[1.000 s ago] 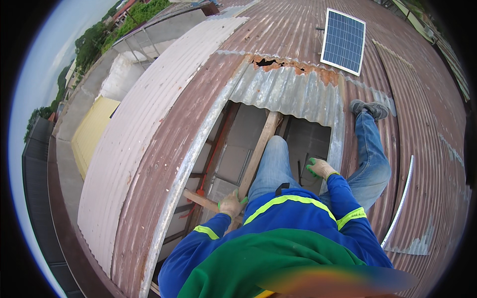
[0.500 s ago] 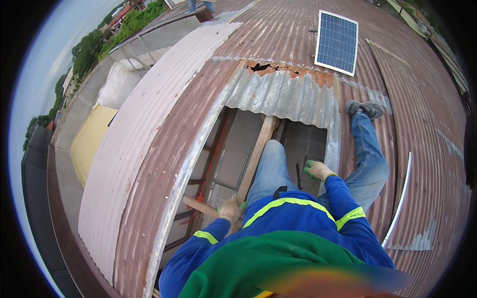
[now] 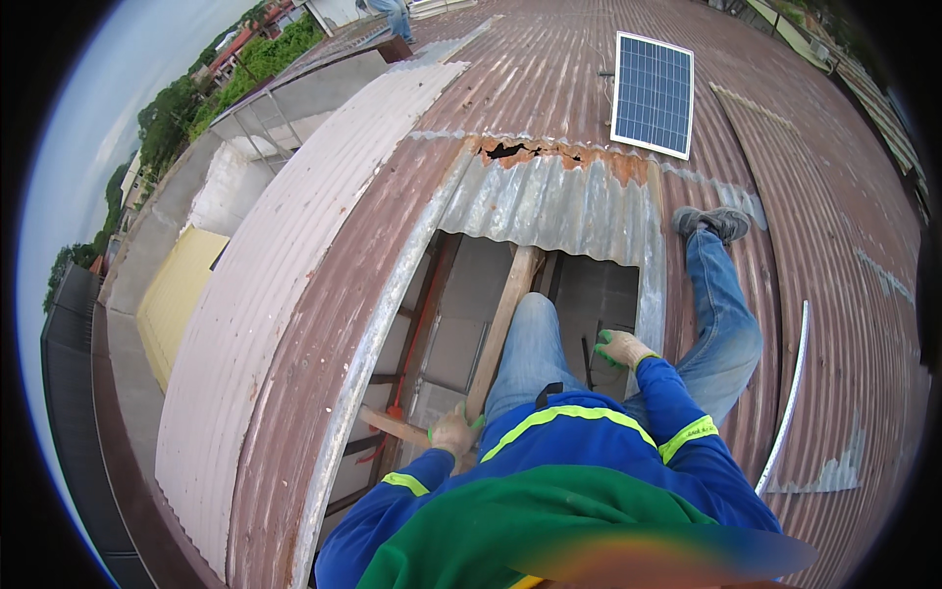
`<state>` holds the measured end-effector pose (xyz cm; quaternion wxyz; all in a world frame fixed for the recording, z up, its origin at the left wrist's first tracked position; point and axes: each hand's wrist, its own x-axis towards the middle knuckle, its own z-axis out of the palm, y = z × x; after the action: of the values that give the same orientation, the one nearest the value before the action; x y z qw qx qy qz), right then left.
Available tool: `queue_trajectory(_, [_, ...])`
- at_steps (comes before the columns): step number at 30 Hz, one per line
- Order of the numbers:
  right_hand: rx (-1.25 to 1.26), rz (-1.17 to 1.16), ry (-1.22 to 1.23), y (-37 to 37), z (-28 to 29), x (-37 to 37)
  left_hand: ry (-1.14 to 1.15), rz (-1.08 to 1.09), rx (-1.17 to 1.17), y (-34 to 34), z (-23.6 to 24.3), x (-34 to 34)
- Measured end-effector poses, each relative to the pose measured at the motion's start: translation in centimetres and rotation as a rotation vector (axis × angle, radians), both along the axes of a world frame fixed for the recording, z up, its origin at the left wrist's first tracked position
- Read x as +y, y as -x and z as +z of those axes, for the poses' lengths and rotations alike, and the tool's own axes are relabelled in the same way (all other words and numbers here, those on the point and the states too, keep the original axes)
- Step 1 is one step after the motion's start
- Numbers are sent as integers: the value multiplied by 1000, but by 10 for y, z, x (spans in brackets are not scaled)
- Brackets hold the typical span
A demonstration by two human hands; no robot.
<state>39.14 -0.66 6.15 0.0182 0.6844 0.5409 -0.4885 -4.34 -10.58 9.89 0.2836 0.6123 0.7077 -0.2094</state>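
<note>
My gloved left hand [image 3: 453,432] is closed on wooden framing [image 3: 388,420] at the lower left of a roof opening. A longer wooden beam [image 3: 512,290] runs up from there beside my left leg [image 3: 530,348], which is down in the opening. My gloved right hand [image 3: 620,348], green at the fingertips, hangs with loosely curved, parted fingers near the opening's right side, beside thin dark rods [image 3: 589,363] below. My right leg [image 3: 714,294] is bent on the rusty corrugated roofing. A galvanised sheet [image 3: 545,206] with a rusted, holed upper edge covers the top of the opening.
A solar panel [image 3: 652,93] lies up the roof. Pale sheeting [image 3: 265,275] runs leftward to a drop, with a yellow roof [image 3: 177,294] beyond. A long pale strip [image 3: 785,412] lies at right. Another person's legs [image 3: 392,22] show at the top left.
The roof, panel and opening sit slightly lower and further left in the view. The other person's legs have come into sight at the top. Both my hands keep much the same pose.
</note>
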Motion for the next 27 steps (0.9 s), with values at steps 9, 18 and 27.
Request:
queue_trajectory(9, [47, -71, 36, 2, 2, -1, 36, 0, 9, -1, 2, 2])
queue_trajectory(18, [3, -1, -9, 0, -9, -1, 33, -12, 27, 0, -1, 1])
queue_trajectory(27, [40, -43, 94, 0, -1, 1, 26, -12, 23, 1, -2, 1])
